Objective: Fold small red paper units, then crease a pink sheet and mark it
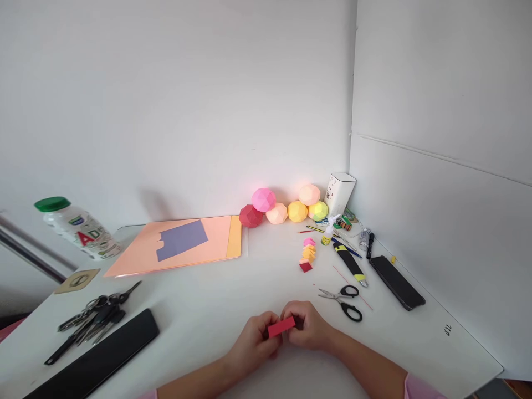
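Both my hands rest on the white table (199,310) near its front edge and pinch a small folded piece of red paper (281,327) between them. My left hand (254,344) grips its left end with curled fingers. My right hand (306,327) holds the right end, fingers closed over it. A small stack of folded paper pieces (308,254) in pink, yellow and red lies further back. Black-handled scissors (344,299) lie just right of my right hand.
Several paper balls (282,208) line the back wall beside a white box (339,193). Orange, yellow and purple sheets (178,244) lie at back left. A glue bottle (328,231), cutter (351,265), phone (397,281), keys (93,316), black case (100,357) and jar (77,226) surround them.
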A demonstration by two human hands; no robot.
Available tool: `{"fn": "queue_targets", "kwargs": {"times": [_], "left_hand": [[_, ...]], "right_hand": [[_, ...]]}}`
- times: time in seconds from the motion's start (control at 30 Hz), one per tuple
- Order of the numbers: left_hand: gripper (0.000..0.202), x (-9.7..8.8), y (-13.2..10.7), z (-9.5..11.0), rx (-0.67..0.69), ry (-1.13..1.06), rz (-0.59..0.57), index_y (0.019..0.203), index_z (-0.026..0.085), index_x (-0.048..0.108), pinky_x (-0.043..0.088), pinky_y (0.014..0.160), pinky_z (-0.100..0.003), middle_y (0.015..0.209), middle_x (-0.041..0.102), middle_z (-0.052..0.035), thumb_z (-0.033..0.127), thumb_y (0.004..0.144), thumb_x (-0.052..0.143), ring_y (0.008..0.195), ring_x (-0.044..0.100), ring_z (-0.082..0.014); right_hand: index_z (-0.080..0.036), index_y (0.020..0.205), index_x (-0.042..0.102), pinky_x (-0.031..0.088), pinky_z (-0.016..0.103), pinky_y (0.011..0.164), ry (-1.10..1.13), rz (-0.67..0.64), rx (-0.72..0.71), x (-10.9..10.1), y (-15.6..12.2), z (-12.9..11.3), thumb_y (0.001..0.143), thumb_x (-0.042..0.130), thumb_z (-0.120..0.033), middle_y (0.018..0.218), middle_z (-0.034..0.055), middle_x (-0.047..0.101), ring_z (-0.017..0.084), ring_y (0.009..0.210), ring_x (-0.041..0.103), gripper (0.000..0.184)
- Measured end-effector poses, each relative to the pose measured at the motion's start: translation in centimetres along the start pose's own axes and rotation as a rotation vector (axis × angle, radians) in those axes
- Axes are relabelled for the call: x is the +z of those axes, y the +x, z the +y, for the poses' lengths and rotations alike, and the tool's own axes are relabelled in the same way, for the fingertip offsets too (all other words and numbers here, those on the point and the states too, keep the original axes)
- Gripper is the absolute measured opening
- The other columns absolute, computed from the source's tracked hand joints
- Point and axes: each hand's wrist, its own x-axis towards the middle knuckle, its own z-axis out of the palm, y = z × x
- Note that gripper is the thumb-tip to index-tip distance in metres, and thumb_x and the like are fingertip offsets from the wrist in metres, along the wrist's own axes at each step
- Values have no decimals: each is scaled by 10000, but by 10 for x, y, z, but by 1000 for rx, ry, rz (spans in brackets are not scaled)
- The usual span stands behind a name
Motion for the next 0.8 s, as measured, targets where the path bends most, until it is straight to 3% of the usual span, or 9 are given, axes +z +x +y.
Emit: {"fn": "queue_targets", "kwargs": {"times": [0.3, 0.8], "left_hand": [[72, -2, 1, -5, -23, -157, -15, 740, 187, 467, 351, 443, -214, 515, 545, 58, 215, 692, 512, 412, 492, -87], [75, -3, 1, 3, -76, -150, 11, 731, 194, 474, 323, 402, -201, 412, 506, 81, 234, 674, 501, 345, 453, -83]], "right_hand": [[-154, 649, 545, 373, 210, 471, 245, 19, 167, 0, 3, -4, 618, 527, -124, 567, -36, 530, 85, 486, 496, 46], [-159, 648, 542, 413, 212, 441, 304, 10, 248, 0, 4, -4, 630, 550, -129, 480, -41, 577, 96, 425, 527, 36]]}}
